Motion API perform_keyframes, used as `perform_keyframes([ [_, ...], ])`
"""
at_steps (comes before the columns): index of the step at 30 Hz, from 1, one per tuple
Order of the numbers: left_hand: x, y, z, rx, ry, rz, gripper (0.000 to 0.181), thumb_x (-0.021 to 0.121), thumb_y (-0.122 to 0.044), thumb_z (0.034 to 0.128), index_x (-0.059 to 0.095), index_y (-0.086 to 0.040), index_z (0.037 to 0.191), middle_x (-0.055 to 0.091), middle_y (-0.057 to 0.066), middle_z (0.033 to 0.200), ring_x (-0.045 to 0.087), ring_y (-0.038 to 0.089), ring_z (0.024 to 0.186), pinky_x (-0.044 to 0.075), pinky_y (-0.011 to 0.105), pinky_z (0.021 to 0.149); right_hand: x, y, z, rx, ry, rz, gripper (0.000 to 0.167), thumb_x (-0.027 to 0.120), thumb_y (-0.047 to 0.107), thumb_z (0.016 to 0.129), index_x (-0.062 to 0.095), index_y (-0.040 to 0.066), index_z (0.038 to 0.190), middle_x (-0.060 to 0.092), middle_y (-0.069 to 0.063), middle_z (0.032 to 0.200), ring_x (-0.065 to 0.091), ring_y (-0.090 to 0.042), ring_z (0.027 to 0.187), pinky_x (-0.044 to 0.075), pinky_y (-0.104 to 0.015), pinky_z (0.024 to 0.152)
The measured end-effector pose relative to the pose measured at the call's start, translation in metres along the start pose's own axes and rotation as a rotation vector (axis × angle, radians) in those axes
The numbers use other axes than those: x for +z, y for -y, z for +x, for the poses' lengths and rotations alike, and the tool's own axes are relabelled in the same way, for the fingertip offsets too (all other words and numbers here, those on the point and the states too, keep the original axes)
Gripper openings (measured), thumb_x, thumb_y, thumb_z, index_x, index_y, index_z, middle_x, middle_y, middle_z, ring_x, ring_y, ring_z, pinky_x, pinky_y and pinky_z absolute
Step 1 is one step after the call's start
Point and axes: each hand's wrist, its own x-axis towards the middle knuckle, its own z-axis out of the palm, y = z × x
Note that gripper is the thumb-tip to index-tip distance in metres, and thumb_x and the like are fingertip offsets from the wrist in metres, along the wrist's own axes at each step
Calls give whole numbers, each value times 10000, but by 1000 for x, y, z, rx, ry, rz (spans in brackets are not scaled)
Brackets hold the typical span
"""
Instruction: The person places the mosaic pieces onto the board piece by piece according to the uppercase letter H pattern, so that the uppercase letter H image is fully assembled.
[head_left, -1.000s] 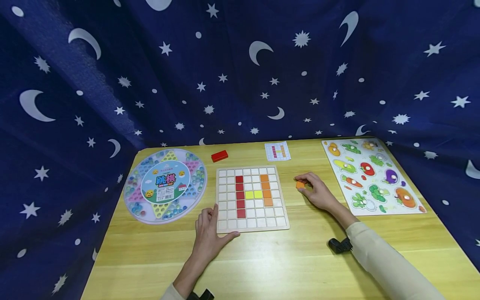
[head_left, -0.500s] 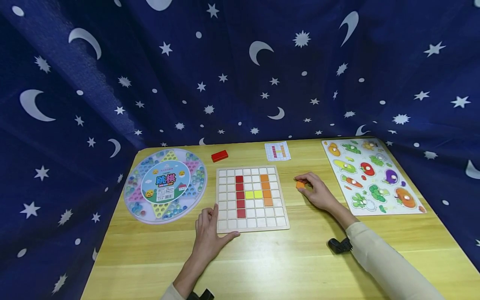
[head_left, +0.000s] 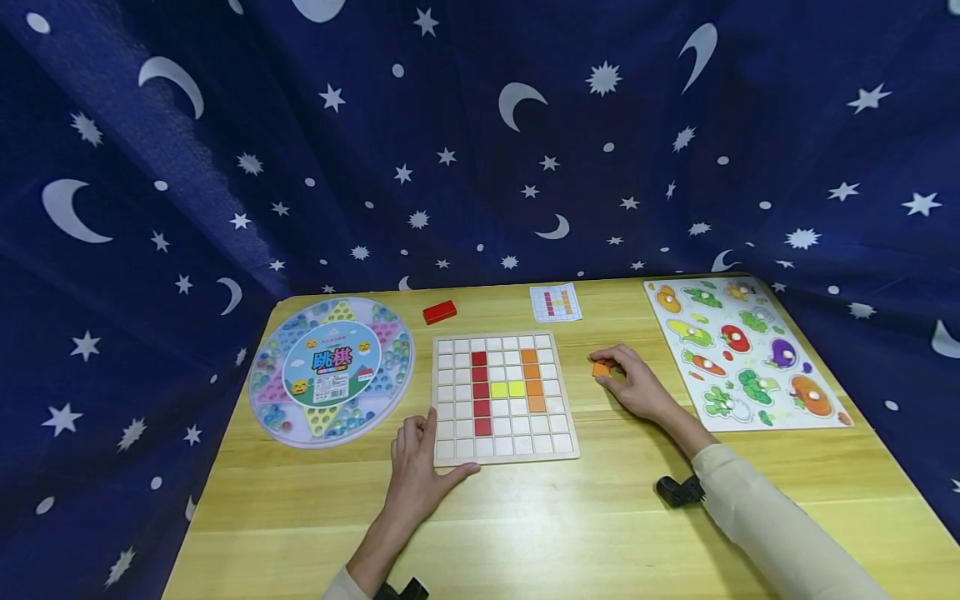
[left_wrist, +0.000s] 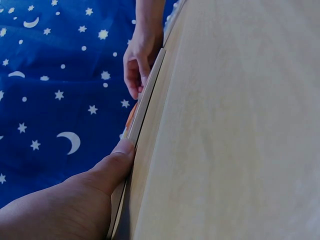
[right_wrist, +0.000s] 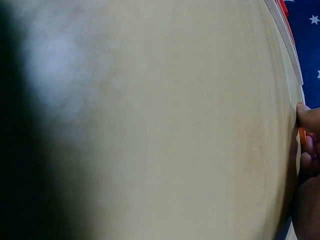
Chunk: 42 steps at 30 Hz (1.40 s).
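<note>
A wooden grid board [head_left: 566, 432] lies flat on the table. It bears a column of red tiles [head_left: 482, 408], two yellow tiles [head_left: 516, 389] and a shorter orange column [head_left: 533, 388]. My left hand [head_left: 414, 467] rests at the board's near-left corner, index finger along the left edge and thumb at the front edge. In the left wrist view, the thumb [left_wrist: 112, 170] touches the board's rim. Right of the board, my right hand [head_left: 637, 385] pinches a small orange tile [head_left: 601, 369] between thumb and fingers, low over the table. The right wrist view shows this tile [right_wrist: 302, 136] only partly.
A round marble-game board [head_left: 330, 367] lies at the left. Behind the grid board are a red block [head_left: 439, 312] and a printed pattern card [head_left: 555, 302]. A vegetable peg puzzle [head_left: 742, 354] lies at the right, near my right forearm. A starry curtain [head_left: 480, 150] hangs behind the table.
</note>
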Motion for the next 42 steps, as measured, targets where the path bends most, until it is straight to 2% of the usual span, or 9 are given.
perform_keyframes([
  [25,0,0,0,1,-3,4,1121,858,-584,615,405,-7,1462,407,72,1055,354,191,930,274,368,840,2,3,-3,3,-18,63,287,688,-33,868,631,-8,1148,623,-137,1092,514,-187,984,406,-166,847],
  [32,-1,-1,-1,-6,3,-1,1128,865,-572,613,396,-7,1469,402,74,1056,346,195,933,267,368,849,12,24,-4,-41,-10,67,320,710,-45,845,630,-16,1153,625,-146,1043,550,-264,922,457,-289,770],
  [37,-2,-2,-1,-15,13,-6,1129,866,-559,622,384,3,1475,402,84,1061,347,208,942,271,386,865,26,47,-6,-93,46,120,331,692,-108,827,612,-75,1146,616,-217,1036,569,-357,902,478,-396,757],
  [42,-1,-1,-1,-21,23,-14,1130,864,-563,624,372,-24,1486,402,86,1064,350,207,943,264,378,860,37,67,-9,-84,151,186,335,718,-45,836,619,-12,1154,620,-134,1087,573,-268,959,494,-344,825],
])
